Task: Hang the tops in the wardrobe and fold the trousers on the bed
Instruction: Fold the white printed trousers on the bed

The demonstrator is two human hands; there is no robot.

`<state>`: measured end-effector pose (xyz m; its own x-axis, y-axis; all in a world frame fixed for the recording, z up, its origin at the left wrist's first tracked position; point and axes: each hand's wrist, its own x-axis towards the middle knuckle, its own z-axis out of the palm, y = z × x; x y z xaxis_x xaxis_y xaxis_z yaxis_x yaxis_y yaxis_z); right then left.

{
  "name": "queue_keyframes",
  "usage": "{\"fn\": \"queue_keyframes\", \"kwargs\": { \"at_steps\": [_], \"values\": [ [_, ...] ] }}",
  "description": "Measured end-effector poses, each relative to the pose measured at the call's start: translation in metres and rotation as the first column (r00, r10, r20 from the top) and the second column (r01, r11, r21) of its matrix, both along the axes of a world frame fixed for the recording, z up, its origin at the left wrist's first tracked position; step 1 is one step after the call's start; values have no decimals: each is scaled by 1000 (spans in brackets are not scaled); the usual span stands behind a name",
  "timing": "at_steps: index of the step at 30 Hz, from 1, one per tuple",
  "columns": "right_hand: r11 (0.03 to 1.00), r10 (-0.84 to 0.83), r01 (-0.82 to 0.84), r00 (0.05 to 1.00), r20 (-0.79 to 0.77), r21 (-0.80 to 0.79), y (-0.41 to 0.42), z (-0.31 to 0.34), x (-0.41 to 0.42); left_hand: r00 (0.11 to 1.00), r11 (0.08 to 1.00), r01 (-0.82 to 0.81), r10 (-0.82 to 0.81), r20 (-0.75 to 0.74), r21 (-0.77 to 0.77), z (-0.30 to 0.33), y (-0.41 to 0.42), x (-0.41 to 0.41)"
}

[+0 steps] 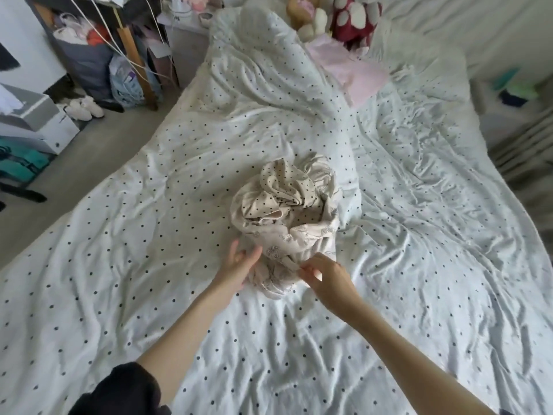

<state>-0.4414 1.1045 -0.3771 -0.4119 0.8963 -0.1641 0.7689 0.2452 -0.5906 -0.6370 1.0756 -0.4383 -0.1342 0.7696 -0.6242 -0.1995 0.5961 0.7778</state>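
Dark sleeve [119,390] lowest in view, left hand [238,266] lay open against crumpled cream clothes [287,205] on dotted bed [149,205], right hand [324,272] pinched their near edge.

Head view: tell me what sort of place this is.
Most likely a lived-in bedroom. A bed with a polka-dot duvet fills the view, soft toys sit at its head, and shoes lie on the floor beside cluttered shelves.

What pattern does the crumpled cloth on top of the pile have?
Cream with small dark dots, on the crumpled cloth; the head view shows it.
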Motion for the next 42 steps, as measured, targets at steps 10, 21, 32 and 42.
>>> {"fn": "queue_keyframes", "kwargs": {
  "at_steps": [10,21,32,42],
  "values": [
    [988,-56,46,997,-59,-150,-68,68,128,278,682,726,-407,-870,-87,44,-46,95],
    [881,-169,291,930,-326,372,-19,243,202,660,707,454,142,-738,543,282,-8,162],
    [813,-234,485,779,-582,322,-35,333,268,812,464,497,52,-582,734,363,-2,205],
    [920,-354,386,892,-279,67,-14,242,276,662,824,490,-139,-737,285,265,3,206]
  ]
}}
